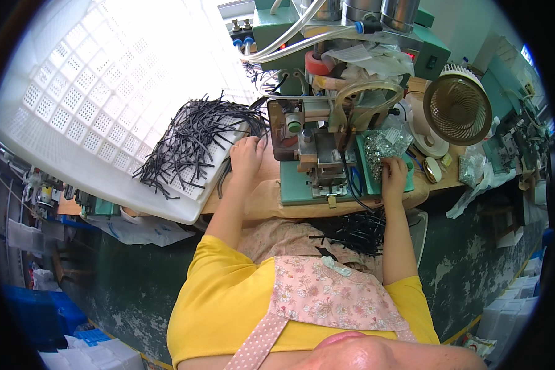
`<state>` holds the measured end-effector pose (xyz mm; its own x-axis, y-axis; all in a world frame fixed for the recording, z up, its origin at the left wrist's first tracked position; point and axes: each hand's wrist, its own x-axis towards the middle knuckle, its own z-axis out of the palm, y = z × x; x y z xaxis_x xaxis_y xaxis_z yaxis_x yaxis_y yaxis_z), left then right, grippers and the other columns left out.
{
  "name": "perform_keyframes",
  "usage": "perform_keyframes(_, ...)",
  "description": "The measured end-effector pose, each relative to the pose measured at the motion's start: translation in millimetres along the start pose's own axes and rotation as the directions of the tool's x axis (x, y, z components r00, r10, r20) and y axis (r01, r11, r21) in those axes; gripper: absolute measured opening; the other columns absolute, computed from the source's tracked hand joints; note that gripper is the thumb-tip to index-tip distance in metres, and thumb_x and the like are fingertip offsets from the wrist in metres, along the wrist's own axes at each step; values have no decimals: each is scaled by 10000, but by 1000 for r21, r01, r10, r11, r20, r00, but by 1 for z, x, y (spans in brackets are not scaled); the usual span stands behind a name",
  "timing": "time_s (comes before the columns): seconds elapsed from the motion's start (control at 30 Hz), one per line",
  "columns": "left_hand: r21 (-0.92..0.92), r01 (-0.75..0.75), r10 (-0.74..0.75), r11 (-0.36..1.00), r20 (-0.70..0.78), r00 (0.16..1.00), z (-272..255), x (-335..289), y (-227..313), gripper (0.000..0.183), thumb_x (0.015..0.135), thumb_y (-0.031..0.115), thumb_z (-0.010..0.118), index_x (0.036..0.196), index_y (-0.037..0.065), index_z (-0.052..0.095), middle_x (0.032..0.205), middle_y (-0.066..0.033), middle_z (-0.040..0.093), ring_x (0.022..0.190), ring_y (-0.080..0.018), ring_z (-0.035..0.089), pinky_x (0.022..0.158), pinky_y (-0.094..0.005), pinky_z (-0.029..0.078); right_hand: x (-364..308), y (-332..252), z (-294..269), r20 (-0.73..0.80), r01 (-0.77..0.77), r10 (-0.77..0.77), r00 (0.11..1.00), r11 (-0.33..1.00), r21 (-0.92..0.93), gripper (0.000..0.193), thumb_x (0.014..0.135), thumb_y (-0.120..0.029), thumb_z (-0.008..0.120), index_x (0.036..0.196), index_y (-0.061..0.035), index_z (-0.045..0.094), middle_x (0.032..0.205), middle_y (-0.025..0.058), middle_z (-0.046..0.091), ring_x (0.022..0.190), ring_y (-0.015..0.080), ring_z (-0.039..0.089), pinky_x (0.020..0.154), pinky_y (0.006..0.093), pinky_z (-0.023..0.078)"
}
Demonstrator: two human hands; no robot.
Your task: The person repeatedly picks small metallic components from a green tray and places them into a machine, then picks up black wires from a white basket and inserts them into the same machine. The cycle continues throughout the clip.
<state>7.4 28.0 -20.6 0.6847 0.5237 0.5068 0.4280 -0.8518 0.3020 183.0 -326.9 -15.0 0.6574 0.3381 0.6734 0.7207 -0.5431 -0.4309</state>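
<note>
My left hand (246,158) is at the right end of a heap of thin black strips (188,139), its fingers closed over the strip ends there. The heap lies on a white perforated tray (219,154). My right hand (394,177) reaches into a pile of small shiny metal pieces (382,148) on a green tray, fingertips pinched together; what lies between them is too small to make out. Between my hands stands a bench machine (324,157) with a metal clamping head on a green base (293,188).
A large white perforated crate (74,123) leans at the left. More black strips (361,231) lie in a bin below the table edge. A round fan-like lamp (457,110), a tape roll (433,132) and a plastic bag of metal pieces (472,166) are at the right.
</note>
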Motion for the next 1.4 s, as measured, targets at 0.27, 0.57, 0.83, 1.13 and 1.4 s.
perform_keyframes(0.27, 399, -154, 121, 904, 107, 987, 40, -7, -32, 237, 806, 319, 671, 847, 87, 647, 935, -69, 668, 960, -237, 592, 912, -402, 352, -2, 3, 3, -51, -79, 82, 995, 995, 68, 168, 838, -1, 644, 1000, -50, 645, 1099, 142, 550, 954, 313, 598, 770, 356, 503)
perform_keyframes(0.57, -234, -60, -14, 970, -306, 952, -7, -5, -16, 88, 870, 82, 594, 950, 63, 625, 869, -99, 678, 776, -312, 617, 696, -388, 498, 10, -27, -6, 172, -305, 269, 948, 924, 232, 117, 794, -42, 684, 878, -23, 605, 816, 92, 606, 803, 246, 606, 717, 359, 456)
perform_keyframes(0.83, -569, -277, 26, 774, -408, 913, -58, 10, 33, 318, 1006, 95, 418, 1321, 72, 458, 844, -53, 593, 642, -89, 565, 533, -221, 455, 44, -108, -23, 147, -183, 127, 981, 858, 480, 142, 835, -79, 656, 968, -38, 627, 927, 66, 642, 889, 198, 594, 788, 310, 449)
perform_keyframes(1.13, -373, -719, 503, 587, -527, 685, -102, -29, 148, 321, 708, 19, 687, 1025, 65, 686, 939, -78, 640, 882, -242, 644, 721, -331, 540, 46, -140, -14, 292, -384, 250, 923, 631, 674, 193, 801, -99, 690, 950, -45, 579, 920, 71, 641, 951, 259, 578, 874, 357, 433)
perform_keyframes(1.4, -392, -796, 584, 462, -541, 605, -63, -24, 177, 267, 681, 72, 704, 946, 52, 672, 975, -75, 667, 927, -243, 681, 683, -290, 559, 45, -82, -29, -114, 4, 26, 993, 968, 252, 168, 813, -60, 679, 953, -40, 588, 964, 97, 618, 921, 256, 603, 843, 328, 458)
